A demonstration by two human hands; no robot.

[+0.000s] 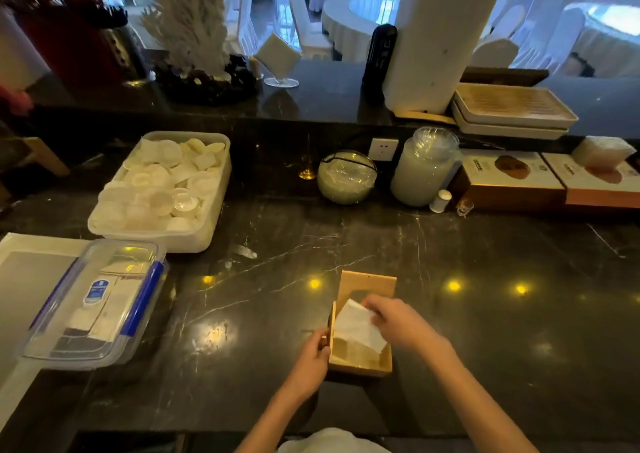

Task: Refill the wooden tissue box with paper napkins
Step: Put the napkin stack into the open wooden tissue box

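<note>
A wooden tissue box (360,366) sits open on the dark marble counter (502,314), near its front edge. Its wooden lid (367,283) with a cut-out slot lies slid back behind it. A white paper napkin (356,328) rests tilted across the open top, partly inside the box. My right hand (398,321) pinches the napkin's far right corner. My left hand (311,359) grips the box's left wall. The inside of the box below the napkin is mostly hidden.
A clear lidded container with blue clips (97,300) stands at the left on a white tray (20,272). Behind it is a white tub of small dishes (162,189). Glass jars (424,168) and flat boxes (512,179) line the back.
</note>
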